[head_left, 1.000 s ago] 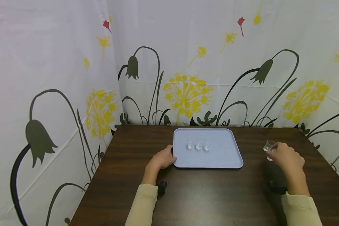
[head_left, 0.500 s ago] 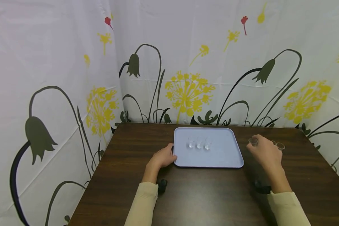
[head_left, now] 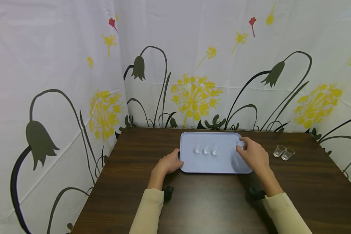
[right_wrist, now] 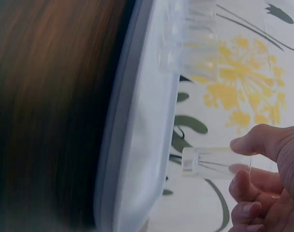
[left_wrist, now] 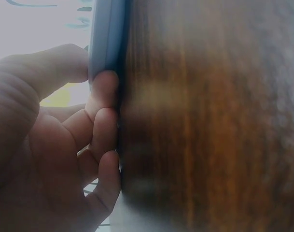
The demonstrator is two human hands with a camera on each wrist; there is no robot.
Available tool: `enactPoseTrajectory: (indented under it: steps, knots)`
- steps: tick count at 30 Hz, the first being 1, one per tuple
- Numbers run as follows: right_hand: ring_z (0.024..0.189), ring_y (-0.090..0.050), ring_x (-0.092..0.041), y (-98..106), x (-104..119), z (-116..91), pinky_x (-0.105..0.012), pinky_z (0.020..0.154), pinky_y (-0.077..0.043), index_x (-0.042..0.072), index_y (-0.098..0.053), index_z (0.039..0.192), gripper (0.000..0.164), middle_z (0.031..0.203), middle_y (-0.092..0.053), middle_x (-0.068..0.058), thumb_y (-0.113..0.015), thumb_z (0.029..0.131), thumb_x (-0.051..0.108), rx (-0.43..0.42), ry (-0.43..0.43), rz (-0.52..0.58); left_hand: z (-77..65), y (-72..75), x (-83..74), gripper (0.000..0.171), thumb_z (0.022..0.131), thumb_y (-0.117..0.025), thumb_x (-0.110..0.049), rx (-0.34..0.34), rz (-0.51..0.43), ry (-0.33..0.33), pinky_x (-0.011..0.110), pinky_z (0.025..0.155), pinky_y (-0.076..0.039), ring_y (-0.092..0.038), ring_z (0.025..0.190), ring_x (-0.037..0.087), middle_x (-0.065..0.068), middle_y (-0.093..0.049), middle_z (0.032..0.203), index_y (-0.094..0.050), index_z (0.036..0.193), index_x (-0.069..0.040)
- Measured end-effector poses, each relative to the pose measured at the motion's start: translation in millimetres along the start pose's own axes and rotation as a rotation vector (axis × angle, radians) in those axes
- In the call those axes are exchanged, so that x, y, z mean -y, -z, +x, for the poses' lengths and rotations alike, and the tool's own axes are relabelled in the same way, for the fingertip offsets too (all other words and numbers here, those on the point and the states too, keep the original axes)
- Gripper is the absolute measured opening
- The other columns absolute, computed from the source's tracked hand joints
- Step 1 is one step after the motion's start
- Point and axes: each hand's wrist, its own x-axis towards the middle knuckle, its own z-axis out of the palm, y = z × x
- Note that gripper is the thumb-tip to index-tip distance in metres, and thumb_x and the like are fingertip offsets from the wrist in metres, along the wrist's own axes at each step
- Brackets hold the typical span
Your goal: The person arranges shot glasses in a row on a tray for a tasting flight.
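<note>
Clear glass held above a pale blue tray

Held item: one small clear glass [right_wrist: 214, 162], upright, pinched near its rim by the thumb and fingers of the right hand [head_left: 254, 155]; suspended over the right part of the tray [head_left: 204, 165], base apart from the surface.

Left hand [head_left: 168, 162]: thumb and curled fingers gripping the tray's left edge.

On the tray: three matching glasses [head_left: 206, 149], upright, in a row left of the held one.

On the brown table [head_left: 210, 201], right of the tray: two further glasses [head_left: 279, 151], side by side.

Step in hand, as judged: bringing a fourth glass to the row. Next move probably calls for a level shift leftward, gentle lowering, and release without knocking its neighbours.
</note>
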Motion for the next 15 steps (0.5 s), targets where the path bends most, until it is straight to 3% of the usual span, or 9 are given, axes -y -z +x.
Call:
enactPoseTrajectory:
  steps: [4,8,15]
  knots:
    - [0.071,-0.057,-0.02,-10,8,5,-0.036,0.056,-0.039,0.013,-0.068,0.139,0.044,0.092,-0.067,-0.005,-0.068,0.1,0.035,0.04,0.046,0.031,-4.4,3.0,-3.4,0.075,0.097,-0.067,-0.041,-0.012,0.007,0.001,0.052,0.097,-0.047,-0.062,0.093,0.025,-0.001,-0.066,0.096,-0.04,0.164,-0.02]
    - [0.076,-0.061,-0.021,-20,16,6,-0.035,0.058,-0.043,0.015,-0.069,0.138,0.043,0.099,-0.072,-0.007,-0.07,0.1,0.035,0.092,0.062,0.046,-12.2,6.9,-10.4,0.074,0.097,-0.066,-0.039,-0.014,0.008,0.0,0.047,0.088,-0.047,-0.062,0.086,0.023,0.0,-0.066,0.092,-0.041,0.163,-0.019]
    - [0.078,-0.063,-0.021,-31,22,7,-0.037,0.061,-0.045,0.016,-0.071,0.136,0.042,0.099,-0.074,-0.005,-0.072,0.1,0.036,0.11,0.076,0.055,-23.9,12.3,-19.5,0.074,0.098,-0.065,-0.037,-0.013,-0.006,0.002,0.041,0.078,-0.044,-0.06,0.076,0.02,0.0,-0.064,0.089,-0.04,0.164,-0.017]
